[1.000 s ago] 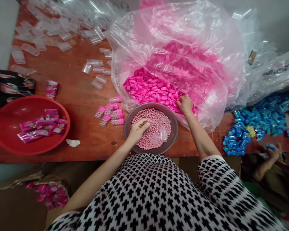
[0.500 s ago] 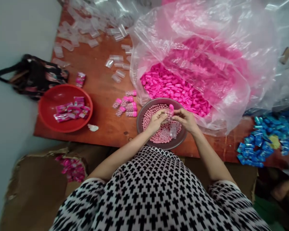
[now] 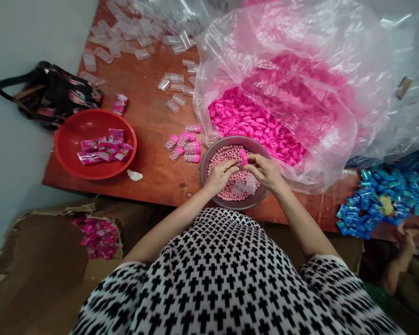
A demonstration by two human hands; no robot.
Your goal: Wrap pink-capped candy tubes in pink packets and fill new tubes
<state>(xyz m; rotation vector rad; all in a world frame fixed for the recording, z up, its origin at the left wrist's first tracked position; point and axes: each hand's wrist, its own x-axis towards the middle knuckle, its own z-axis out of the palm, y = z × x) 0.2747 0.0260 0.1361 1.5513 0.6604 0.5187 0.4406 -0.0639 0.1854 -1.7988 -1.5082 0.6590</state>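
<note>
My hands meet above a grey metal bowl (image 3: 236,197) heaped with small pink balls (image 3: 226,160). Between them is a small tube with a bright pink cap (image 3: 243,157). My right hand (image 3: 263,173) pinches it by the cap, and the fingertips of my left hand (image 3: 220,176) hold its lower end, which is mostly hidden. Two clear plastic tubes (image 3: 245,186) lie on the balls under my hands. Just beyond the bowl, an open plastic bag holds loose pink caps (image 3: 254,125).
Filled, pink-capped tubes (image 3: 185,150) and clear tubes (image 3: 172,88) lie on the wooden table (image 3: 153,172). A red basin (image 3: 73,158) holds pink packets. Blue packets (image 3: 366,204) lie at right, near a co-worker's hands (image 3: 410,237). A cardboard box (image 3: 45,251) sits below the table edge.
My right hand has left the pink caps and joined my left above the bowl, with a pink-capped tube between them. The view has swung, shifting the table to the right.
</note>
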